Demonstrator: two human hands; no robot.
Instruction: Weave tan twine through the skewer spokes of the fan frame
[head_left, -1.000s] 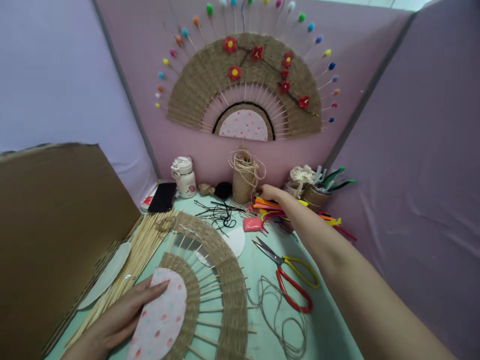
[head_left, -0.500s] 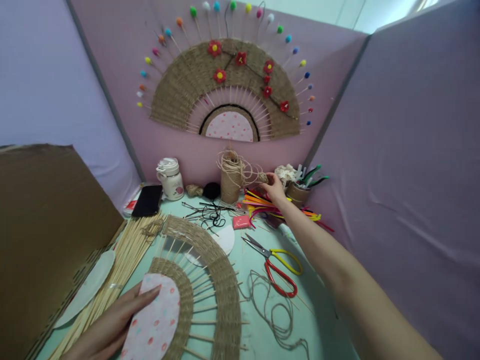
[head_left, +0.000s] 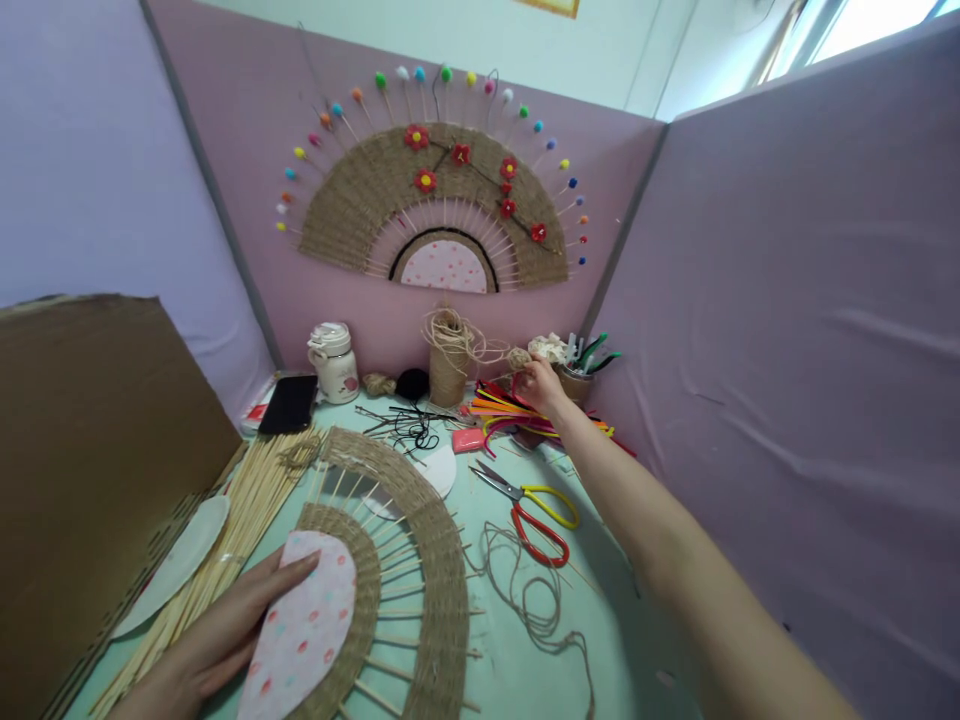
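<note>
My left hand (head_left: pixel 240 610) grips a half-round woven fan by its centre, with the thumb over the pink dotted paper (head_left: pixel 311 620) and the fingers underneath. Two bands of brown twine (head_left: pixel 442 590) run across the fan's thin sticks, with a gap between them. At the back of the table, my right hand (head_left: pixel 541 383) has its fingers closed at a small ball of twine (head_left: pixel 518 357). Loose strands link that ball to a tall twine spool (head_left: pixel 448 370) on its left. The right fingertips are partly hidden.
Scissors (head_left: pixel 517 492) and a loose twine length (head_left: pixel 536 600) lie right of the fan. Bundled sticks (head_left: pixel 247 510), a phone (head_left: pixel 289 404) and a white bottle (head_left: pixel 334 365) stand left. Coloured pipe cleaners (head_left: pixel 499 403) lie below the right hand. A finished fan (head_left: pixel 352 200) hangs behind.
The view has tilted up and shifted, so the scene sits further left. My right hand stays at the twine ball, its fingers more curled. My left hand keeps its hold on the fan.
</note>
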